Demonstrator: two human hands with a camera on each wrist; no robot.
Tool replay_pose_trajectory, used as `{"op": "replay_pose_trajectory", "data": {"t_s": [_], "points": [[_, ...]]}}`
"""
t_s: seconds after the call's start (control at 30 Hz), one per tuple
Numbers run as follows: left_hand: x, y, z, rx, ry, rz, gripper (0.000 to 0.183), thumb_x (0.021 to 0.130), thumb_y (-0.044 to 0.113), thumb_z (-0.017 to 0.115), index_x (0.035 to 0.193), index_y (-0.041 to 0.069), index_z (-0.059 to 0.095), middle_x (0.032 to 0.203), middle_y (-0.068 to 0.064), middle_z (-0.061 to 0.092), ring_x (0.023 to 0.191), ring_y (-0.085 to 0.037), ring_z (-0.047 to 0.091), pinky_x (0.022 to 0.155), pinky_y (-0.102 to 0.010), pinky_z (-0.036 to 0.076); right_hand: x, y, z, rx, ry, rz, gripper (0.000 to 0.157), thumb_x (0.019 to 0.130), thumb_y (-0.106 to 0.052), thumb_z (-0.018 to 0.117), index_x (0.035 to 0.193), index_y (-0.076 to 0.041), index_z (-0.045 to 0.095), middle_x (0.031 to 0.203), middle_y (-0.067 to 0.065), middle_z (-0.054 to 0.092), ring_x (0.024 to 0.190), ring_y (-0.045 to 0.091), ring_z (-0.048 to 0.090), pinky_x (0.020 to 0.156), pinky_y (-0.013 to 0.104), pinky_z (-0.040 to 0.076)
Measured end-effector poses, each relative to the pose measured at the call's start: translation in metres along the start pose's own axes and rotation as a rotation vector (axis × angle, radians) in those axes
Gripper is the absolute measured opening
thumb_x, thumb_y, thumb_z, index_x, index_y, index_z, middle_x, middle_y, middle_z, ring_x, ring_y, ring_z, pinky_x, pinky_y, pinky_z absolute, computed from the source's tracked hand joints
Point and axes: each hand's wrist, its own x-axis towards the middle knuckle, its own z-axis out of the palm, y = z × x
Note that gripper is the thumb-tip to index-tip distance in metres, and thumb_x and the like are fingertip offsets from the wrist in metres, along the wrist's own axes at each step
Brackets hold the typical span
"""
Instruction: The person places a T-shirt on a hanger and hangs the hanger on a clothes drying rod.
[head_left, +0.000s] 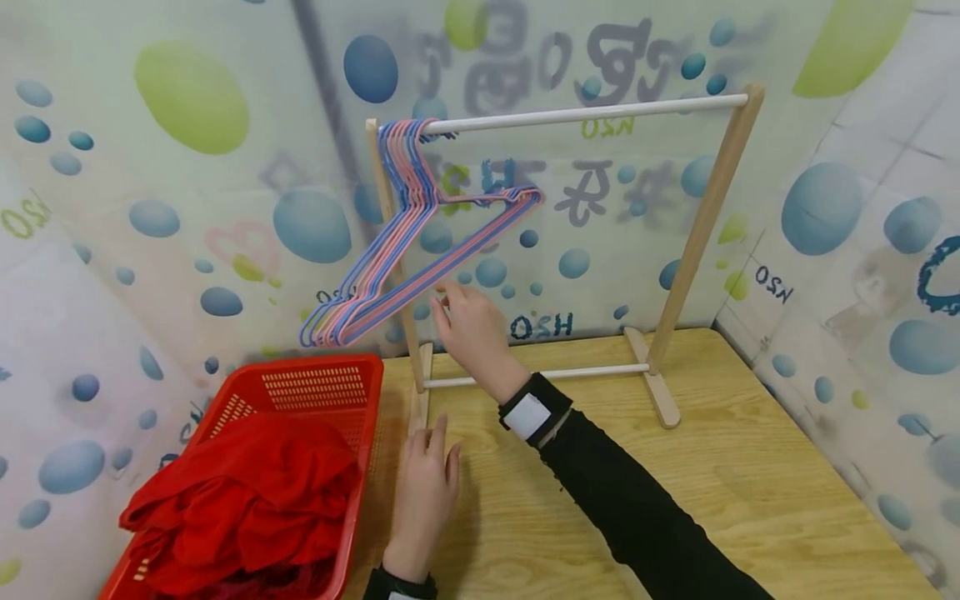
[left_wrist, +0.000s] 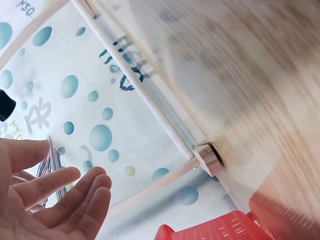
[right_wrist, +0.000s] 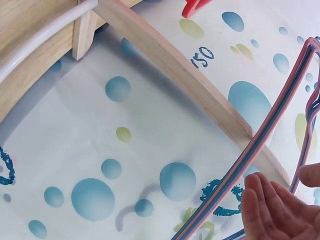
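Several pink and blue wire hangers hang bunched at the left end of a white rod on a wooden rack. My right hand is raised just under their slanting bottom bars, holding nothing. In the right wrist view, the fingers lie together, slightly bent and apart from the thumb, close to the hanger bars. Lower down, my left hand is over the table beside the red basket, with nothing in it. The left wrist view shows its fingers loosely extended.
Crumpled red cloth fills the basket at the left. The rack's right post and wooden feet stand on the wood-grain table. A lower white bar joins the posts. Patterned sheets enclose the back and sides.
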Motion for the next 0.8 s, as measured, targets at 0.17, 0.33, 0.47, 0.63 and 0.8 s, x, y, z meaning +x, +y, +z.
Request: {"op": "replay_pose_trajectory", "data": {"t_s": [0.17, 0.33, 0.47, 0.63, 0.8], "points": [[-0.003, -0.005, -0.004, 0.032, 0.038, 0.024, 0.042, 0.086, 0.018, 0.070, 0.123, 0.000, 0.062, 0.095, -0.014, 0.058, 0.088, -0.029, 0.056, 0.074, -0.039, 0.046, 0.012, -0.006, 0.005, 0.015, -0.034, -0.002, 0.033, 0.100, -0.031, 0.048, 0.107, -0.004, 0.064, 0.087, 0.006, 0.066, 0.073, 0.017, 0.063, 0.060, 0.024, 0.047], [-0.005, -0.008, -0.006, 0.042, 0.060, 0.023, 0.039, 0.086, 0.017, 0.070, 0.120, -0.002, 0.063, 0.093, -0.014, 0.058, 0.084, -0.029, 0.055, 0.073, -0.039, 0.045, 0.023, -0.013, 0.008, 0.061, -0.071, -0.010, 0.033, 0.100, -0.030, 0.049, 0.108, -0.002, 0.064, 0.089, 0.007, 0.067, 0.075, 0.017, 0.065, 0.062, 0.023, 0.047], [-0.008, -0.010, -0.007, 0.042, 0.107, 0.028, 0.036, 0.083, 0.014, 0.071, 0.114, -0.003, 0.065, 0.090, -0.014, 0.058, 0.081, -0.029, 0.053, 0.070, -0.038, 0.044, 0.030, -0.018, 0.012, 0.090, -0.085, -0.003, 0.037, 0.100, -0.034, 0.047, 0.107, -0.002, 0.064, 0.088, 0.006, 0.066, 0.075, 0.016, 0.065, 0.063, 0.022, 0.047], [-0.009, -0.010, -0.009, 0.048, 0.122, 0.014, 0.028, 0.082, 0.012, 0.072, 0.105, -0.004, 0.068, 0.088, -0.013, 0.058, 0.078, -0.028, 0.053, 0.068, -0.036, 0.043, 0.036, -0.023, 0.017, 0.135, -0.089, 0.014, 0.040, 0.101, -0.037, 0.045, 0.104, -0.003, 0.065, 0.072, 0.003, 0.060, 0.061, 0.012, 0.057, 0.054, 0.019, 0.040], [-0.009, -0.010, -0.010, 0.048, 0.127, -0.010, 0.020, 0.082, 0.013, 0.072, 0.095, -0.002, 0.070, 0.086, -0.011, 0.059, 0.075, -0.026, 0.052, 0.066, -0.036, 0.042, 0.043, -0.032, 0.020, 0.208, -0.146, 0.102, 0.040, 0.101, -0.042, 0.041, 0.104, -0.010, 0.065, 0.065, -0.002, 0.055, 0.055, 0.009, 0.051, 0.049, 0.021, 0.035]]}}
